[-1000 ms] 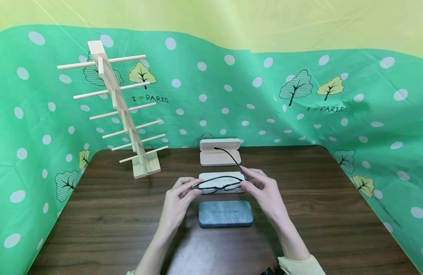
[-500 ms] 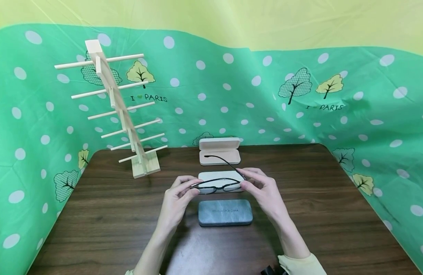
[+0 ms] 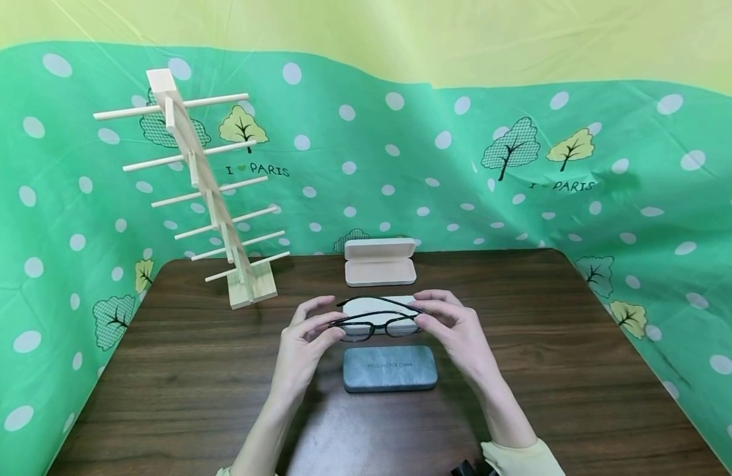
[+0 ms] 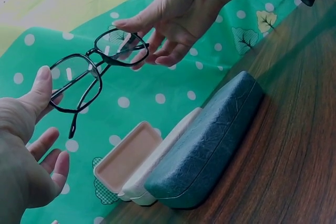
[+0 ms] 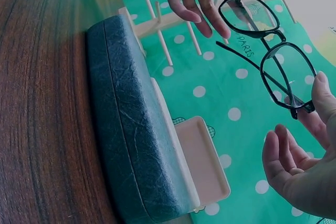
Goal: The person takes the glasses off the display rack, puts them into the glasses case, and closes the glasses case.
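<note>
Black-framed eyeglasses are held up above the table between both hands, lenses facing the person. The left hand pinches the frame's left end between thumb and finger. At the opposite end the right hand pinches the frame by its hinge. Both temples are folded in behind the lenses. Below lies a closed blue-grey glasses case, flat on the table. A closed white case sits behind it, partly hidden by the glasses. Farther back, an open pale case shows its bare lining.
A wooden rack with several pegs stands at the back left of the dark wooden table. Green polka-dot cloth hangs behind the table and along its sides. A dark object shows near the right sleeve.
The right temple of the glasses has swung leftward and inward until folded behind the lenses. Both hands stay nearly in place, and the left hand's fingers have spread a little.
</note>
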`<state>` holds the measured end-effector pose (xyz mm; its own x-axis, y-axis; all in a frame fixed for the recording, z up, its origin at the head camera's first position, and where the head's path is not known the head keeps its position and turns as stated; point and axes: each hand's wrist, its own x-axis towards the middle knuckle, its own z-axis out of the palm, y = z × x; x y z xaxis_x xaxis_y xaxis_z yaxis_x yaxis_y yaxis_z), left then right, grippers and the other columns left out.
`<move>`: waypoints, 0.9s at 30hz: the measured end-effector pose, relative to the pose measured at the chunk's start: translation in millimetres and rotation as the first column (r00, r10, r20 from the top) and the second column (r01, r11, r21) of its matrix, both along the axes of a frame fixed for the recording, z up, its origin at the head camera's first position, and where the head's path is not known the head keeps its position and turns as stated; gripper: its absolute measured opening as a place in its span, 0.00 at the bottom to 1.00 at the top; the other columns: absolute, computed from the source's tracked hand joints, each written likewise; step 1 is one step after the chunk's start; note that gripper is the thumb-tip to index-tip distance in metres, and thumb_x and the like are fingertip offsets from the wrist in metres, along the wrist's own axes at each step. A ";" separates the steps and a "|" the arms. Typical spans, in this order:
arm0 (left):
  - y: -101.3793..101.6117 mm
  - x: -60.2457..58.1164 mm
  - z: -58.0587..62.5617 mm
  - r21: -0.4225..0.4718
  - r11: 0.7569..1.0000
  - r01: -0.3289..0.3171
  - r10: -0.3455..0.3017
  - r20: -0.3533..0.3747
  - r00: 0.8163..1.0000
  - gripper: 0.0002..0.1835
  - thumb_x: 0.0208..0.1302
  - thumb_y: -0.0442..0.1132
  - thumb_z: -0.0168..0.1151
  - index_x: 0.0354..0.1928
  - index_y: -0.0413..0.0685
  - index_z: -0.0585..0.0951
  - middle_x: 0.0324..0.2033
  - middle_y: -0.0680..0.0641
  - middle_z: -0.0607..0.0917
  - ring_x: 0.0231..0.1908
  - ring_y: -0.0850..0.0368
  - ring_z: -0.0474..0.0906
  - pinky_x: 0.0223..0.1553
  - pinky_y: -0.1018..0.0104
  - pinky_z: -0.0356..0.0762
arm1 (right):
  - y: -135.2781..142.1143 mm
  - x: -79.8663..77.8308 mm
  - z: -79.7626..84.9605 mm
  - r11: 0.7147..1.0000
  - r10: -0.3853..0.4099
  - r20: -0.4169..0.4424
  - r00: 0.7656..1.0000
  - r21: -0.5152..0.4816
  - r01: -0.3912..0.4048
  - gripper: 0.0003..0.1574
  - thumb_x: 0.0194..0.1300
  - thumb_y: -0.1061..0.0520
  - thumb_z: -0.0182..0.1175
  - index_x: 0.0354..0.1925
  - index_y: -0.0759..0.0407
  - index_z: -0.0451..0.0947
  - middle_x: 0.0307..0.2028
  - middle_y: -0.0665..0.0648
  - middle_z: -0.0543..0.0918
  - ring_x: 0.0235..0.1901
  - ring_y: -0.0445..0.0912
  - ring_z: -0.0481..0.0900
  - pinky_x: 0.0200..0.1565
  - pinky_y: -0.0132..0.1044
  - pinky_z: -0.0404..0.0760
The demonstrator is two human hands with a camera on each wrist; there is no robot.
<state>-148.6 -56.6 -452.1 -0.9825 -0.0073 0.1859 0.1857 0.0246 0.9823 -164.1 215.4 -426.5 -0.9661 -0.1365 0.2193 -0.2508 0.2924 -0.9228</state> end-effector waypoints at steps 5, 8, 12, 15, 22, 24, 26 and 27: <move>-0.2 -0.2 -0.7 0.005 0.999 -0.051 0.051 0.009 0.999 0.11 0.57 0.31 0.76 0.43 0.41 0.90 0.63 0.47 0.80 0.58 0.59 0.78 0.58 0.68 0.77 | -0.7 0.3 0.4 1.000 0.003 0.001 1.000 -0.016 -0.003 0.13 0.66 0.62 0.69 0.49 0.65 0.87 0.59 0.65 0.80 0.49 0.32 0.82 0.48 0.25 0.82; -0.1 0.0 -0.1 0.001 0.998 -0.066 0.066 0.013 0.998 0.10 0.57 0.32 0.76 0.41 0.42 0.91 0.63 0.47 0.81 0.56 0.61 0.78 0.58 0.65 0.77 | -1.0 0.4 0.6 1.000 0.000 -0.004 1.000 -0.015 -0.001 0.12 0.66 0.62 0.69 0.48 0.65 0.88 0.58 0.64 0.80 0.47 0.33 0.84 0.47 0.26 0.83; 0.0 -0.5 0.7 0.003 0.997 -0.077 0.077 0.030 0.997 0.10 0.55 0.31 0.77 0.40 0.41 0.90 0.62 0.48 0.81 0.55 0.59 0.79 0.57 0.65 0.77 | -1.6 0.5 1.1 1.000 -0.006 -0.002 1.000 -0.016 0.006 0.10 0.65 0.63 0.69 0.46 0.65 0.88 0.57 0.59 0.81 0.46 0.34 0.85 0.47 0.26 0.83; 0.3 -1.4 0.8 0.016 0.997 -0.079 0.078 0.045 0.996 0.10 0.54 0.31 0.77 0.39 0.40 0.89 0.62 0.47 0.81 0.51 0.58 0.81 0.56 0.68 0.77 | -1.3 0.7 1.6 1.000 -0.007 0.004 1.000 -0.016 0.007 0.10 0.65 0.64 0.69 0.45 0.65 0.88 0.56 0.55 0.81 0.47 0.34 0.85 0.47 0.26 0.82; -0.4 -1.5 1.1 0.035 0.997 -0.076 0.074 0.050 0.996 0.09 0.55 0.29 0.77 0.38 0.38 0.89 0.59 0.46 0.82 0.47 0.58 0.83 0.53 0.69 0.79 | -1.0 0.8 2.7 1.000 0.015 0.029 0.999 -0.024 -0.015 0.10 0.66 0.63 0.69 0.45 0.66 0.88 0.59 0.65 0.80 0.51 0.33 0.82 0.48 0.27 0.82; -0.9 -2.8 0.5 0.036 0.997 -0.069 0.067 0.054 0.996 0.09 0.55 0.29 0.77 0.38 0.37 0.89 0.59 0.45 0.82 0.47 0.58 0.83 0.53 0.69 0.80 | -0.3 0.5 2.5 1.000 0.020 0.042 0.999 -0.023 -0.019 0.10 0.66 0.63 0.69 0.45 0.67 0.88 0.59 0.63 0.80 0.52 0.33 0.81 0.48 0.27 0.83; -1.6 -4.5 0.2 0.030 0.998 -0.060 0.058 0.065 0.996 0.09 0.56 0.31 0.77 0.39 0.38 0.89 0.58 0.45 0.83 0.48 0.59 0.83 0.53 0.69 0.80 | 0.7 0.2 2.2 1.000 0.024 0.053 0.998 -0.018 -0.023 0.11 0.66 0.63 0.68 0.46 0.68 0.87 0.59 0.63 0.80 0.52 0.33 0.81 0.49 0.28 0.82; -2.1 -5.3 0.3 0.023 0.998 -0.055 0.053 0.070 0.996 0.09 0.56 0.32 0.77 0.39 0.38 0.90 0.58 0.45 0.83 0.48 0.60 0.84 0.52 0.70 0.81 | 1.4 0.0 2.0 1.000 0.026 0.059 0.998 -0.014 -0.025 0.12 0.67 0.62 0.68 0.46 0.68 0.87 0.59 0.63 0.80 0.52 0.33 0.81 0.49 0.28 0.82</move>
